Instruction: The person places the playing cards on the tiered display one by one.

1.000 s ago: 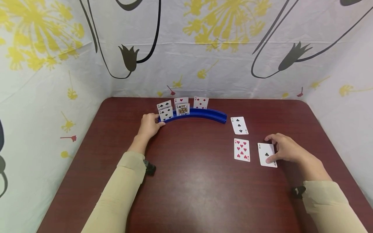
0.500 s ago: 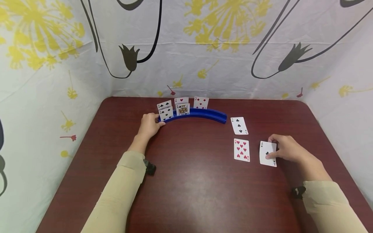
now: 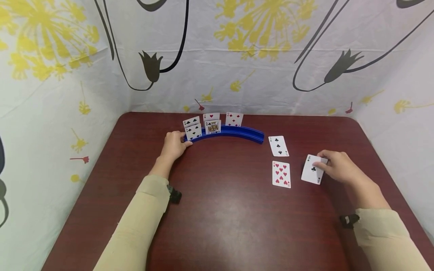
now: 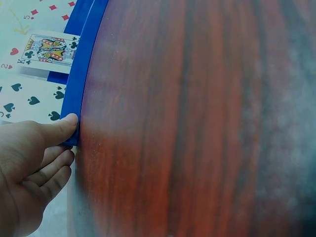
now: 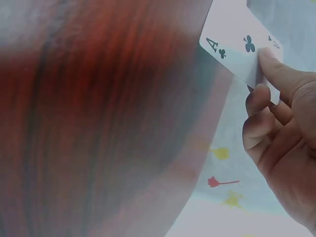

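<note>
My left hand (image 3: 173, 146) grips the left end of a curved blue card holder (image 3: 245, 134), thumb on its front edge in the left wrist view. In its slots stand a spades card (image 3: 193, 132) before a clubs card (image 3: 190, 121), a king of clubs (image 4: 49, 51) before a two of hearts (image 3: 211, 116), and a five of diamonds (image 3: 234, 119). My right hand (image 3: 344, 167) pinches an ace of clubs (image 3: 310, 174) between thumb and fingers. The ace is tilted, face up, and lifted off the table in the right wrist view.
A three of clubs (image 3: 278, 146) and an eight of hearts (image 3: 281, 174) lie face up between the holder and my right hand. The reddish-brown table (image 3: 230, 226) meets patterned white cloth walls (image 3: 264, 94) at the back and sides.
The ace of clubs lay flat under my right hand; now my fingers hold it up, turned and shifted slightly away from me. The left hand and holder have stayed put.
</note>
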The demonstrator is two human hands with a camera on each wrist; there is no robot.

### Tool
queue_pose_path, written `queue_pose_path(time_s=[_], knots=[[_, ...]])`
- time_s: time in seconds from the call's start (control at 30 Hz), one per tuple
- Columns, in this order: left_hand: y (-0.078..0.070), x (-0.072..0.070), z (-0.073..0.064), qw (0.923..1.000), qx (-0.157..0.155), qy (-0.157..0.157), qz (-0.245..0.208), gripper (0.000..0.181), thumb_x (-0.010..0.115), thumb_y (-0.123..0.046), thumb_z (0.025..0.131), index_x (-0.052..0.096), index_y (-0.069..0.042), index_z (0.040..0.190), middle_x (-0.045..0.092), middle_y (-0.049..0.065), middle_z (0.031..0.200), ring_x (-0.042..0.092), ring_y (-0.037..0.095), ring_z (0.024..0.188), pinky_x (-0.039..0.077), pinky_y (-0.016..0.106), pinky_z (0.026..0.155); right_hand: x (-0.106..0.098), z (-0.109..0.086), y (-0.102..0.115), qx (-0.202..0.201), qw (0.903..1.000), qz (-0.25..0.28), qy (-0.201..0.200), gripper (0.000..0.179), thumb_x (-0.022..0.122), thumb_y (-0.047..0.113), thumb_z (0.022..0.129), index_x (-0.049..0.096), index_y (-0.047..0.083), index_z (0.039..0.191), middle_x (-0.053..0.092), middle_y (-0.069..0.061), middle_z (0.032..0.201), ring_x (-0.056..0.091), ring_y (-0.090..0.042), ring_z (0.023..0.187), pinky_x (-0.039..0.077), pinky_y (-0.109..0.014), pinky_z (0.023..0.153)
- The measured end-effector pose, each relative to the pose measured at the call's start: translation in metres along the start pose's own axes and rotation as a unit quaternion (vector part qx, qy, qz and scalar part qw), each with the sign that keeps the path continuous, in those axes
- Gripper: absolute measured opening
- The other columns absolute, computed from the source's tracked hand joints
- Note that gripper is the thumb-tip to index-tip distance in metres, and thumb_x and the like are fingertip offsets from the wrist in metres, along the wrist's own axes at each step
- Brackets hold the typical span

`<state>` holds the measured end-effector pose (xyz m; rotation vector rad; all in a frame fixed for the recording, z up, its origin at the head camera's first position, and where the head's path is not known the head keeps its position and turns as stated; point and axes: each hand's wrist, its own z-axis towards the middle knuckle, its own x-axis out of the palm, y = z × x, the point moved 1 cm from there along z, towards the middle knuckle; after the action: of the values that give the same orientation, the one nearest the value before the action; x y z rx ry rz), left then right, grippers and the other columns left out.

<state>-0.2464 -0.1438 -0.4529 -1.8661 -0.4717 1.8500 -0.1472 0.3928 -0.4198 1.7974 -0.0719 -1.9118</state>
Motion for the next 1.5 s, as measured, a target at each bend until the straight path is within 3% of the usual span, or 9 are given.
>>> queue_pose_path(time_s=[0.33,0.6,0.9,1.5], knots=[[-0.001,-0.003,-0.001,0.9999,-0.011,0.006,0.000,0.053,0.077,-0.023,0.092,0.062,0.005,0.134,0.067,0.025,0.119,0.062,0.037,0.115,0.053,0.047,0.097,-0.007,0.010,0.004,-0.010,0.9988,0.008,-0.048,0.005,0.072,0.004,0.093,0.069,0.000,0.095,0.055,0.004,0.061,0.043,-0.005,0.054,0.038,-0.026,0.049],[-0.001,-0.003,-0.001,0.9999,-0.013,0.003,-0.005,0.054,0.078,-0.024,0.092,0.063,0.005,0.134,0.067,0.024,0.120,0.063,0.036,0.111,0.054,0.047,0.095,-0.012,0.021,0.012,-0.006,0.9967,0.011,-0.080,0.006,0.070,0.006,0.096,0.071,0.001,0.099,0.050,0.004,0.060,0.040,-0.006,0.054,0.033,-0.023,0.051],[-0.001,-0.001,-0.001,0.9999,-0.012,0.000,-0.002,0.054,0.078,-0.023,0.092,0.063,0.006,0.134,0.066,0.025,0.124,0.064,0.035,0.111,0.054,0.046,0.095,-0.014,0.036,0.021,-0.032,0.9925,0.007,-0.118,0.006,0.070,0.003,0.094,0.072,0.000,0.099,0.054,0.002,0.062,0.041,-0.006,0.054,0.033,-0.020,0.053],[-0.004,-0.003,-0.001,0.9999,-0.012,0.009,0.002,0.053,0.077,-0.024,0.092,0.062,0.005,0.135,0.067,0.025,0.121,0.063,0.036,0.113,0.054,0.047,0.096,-0.013,0.064,0.047,-0.015,0.9912,0.016,-0.131,0.012,0.069,0.010,0.097,0.072,-0.001,0.103,0.063,-0.005,0.070,0.049,-0.015,0.060,0.037,-0.024,0.055]])
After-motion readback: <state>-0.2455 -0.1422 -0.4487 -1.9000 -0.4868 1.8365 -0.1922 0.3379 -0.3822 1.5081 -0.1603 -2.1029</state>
